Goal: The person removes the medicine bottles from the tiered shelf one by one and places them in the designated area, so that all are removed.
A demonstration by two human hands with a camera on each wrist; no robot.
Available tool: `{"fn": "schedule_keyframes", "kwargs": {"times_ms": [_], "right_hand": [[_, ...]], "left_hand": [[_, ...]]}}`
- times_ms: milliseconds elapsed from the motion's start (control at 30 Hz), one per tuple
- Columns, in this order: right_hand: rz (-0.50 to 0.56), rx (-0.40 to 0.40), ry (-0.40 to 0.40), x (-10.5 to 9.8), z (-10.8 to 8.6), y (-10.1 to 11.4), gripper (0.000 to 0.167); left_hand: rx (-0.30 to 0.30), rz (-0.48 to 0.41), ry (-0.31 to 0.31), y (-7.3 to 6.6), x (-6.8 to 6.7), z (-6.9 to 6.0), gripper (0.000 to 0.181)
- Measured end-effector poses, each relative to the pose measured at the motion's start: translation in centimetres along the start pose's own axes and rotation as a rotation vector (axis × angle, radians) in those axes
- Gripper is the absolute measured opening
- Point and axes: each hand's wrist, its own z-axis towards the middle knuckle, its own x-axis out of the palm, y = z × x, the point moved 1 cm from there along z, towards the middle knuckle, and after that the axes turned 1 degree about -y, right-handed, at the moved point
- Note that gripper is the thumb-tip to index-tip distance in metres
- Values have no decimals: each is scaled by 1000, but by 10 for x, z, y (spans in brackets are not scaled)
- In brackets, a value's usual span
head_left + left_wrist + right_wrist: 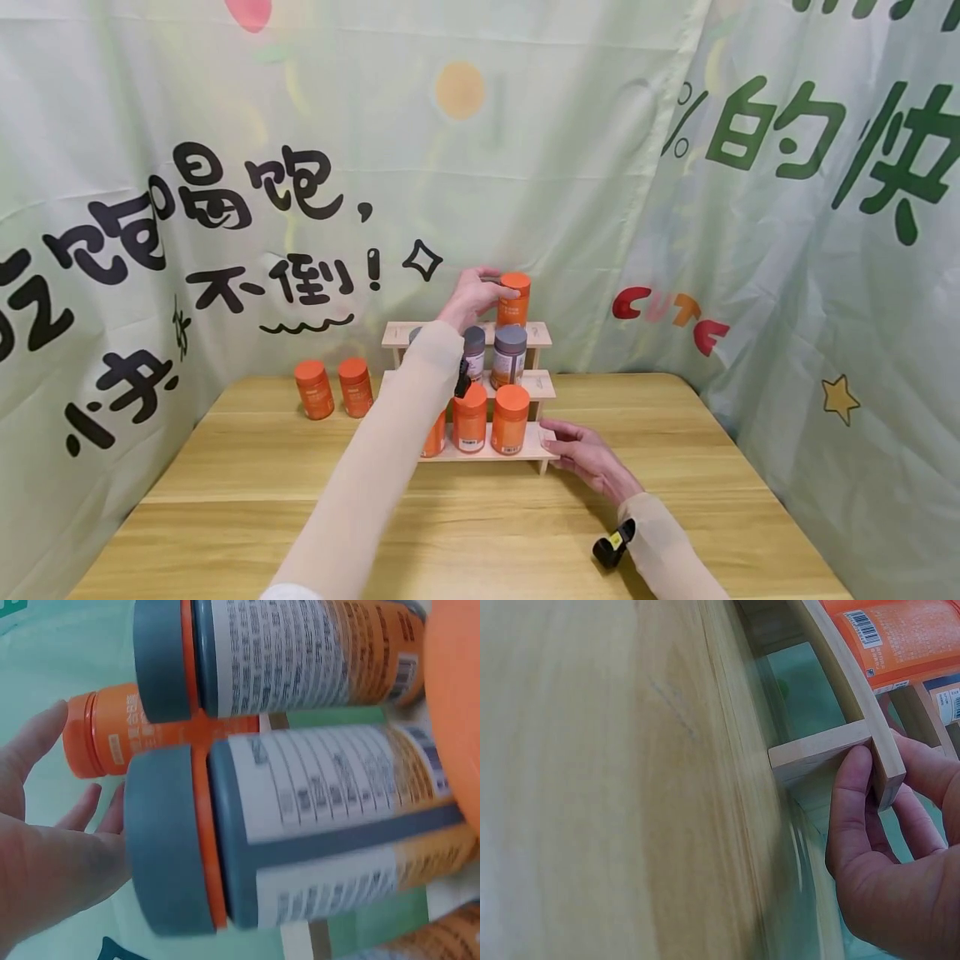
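Note:
A three-tier wooden display stand (pixel 534 442) holds several jars. On its top step, at the right end, an orange jar (pixel 514 312) stands upright. Around that jar's lid is my left hand (pixel 468 298), thumb at the front of the lid and fingers to its left. The left wrist view shows the thumb by the orange lid and a small gap between the other fingers and the jar (pixel 120 724). My right hand (pixel 588 458) grips the right end of the bottom step, thumb (pixel 851 787) against the leg and fingers on the other side.
Grey-lidded jars (pixel 509 354) stand on the middle step, orange jars (pixel 510 421) on the bottom one. My left forearm hides the stand's left part. Two more orange jars (pixel 314 390) stand on the table (pixel 637 500) to the left. A printed curtain (pixel 525 208) hangs behind.

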Motion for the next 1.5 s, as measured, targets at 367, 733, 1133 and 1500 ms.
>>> {"fn": "schedule_keyframes", "kwargs": {"times_ms": [367, 733, 1133, 1500], "right_hand": [[5, 0, -2, 0, -1, 1, 54], [10, 0, 5, 1, -1, 1, 55], [20, -5, 13, 0, 1, -2, 55], [9, -9, 11, -1, 2, -4, 56]], "left_hand": [[-63, 37, -2, 5, 9, 4, 61], [-26, 74, 21, 12, 7, 11, 65], [44, 71, 55, 12, 6, 13, 61], [163, -9, 87, 2, 1, 8, 53]]}}
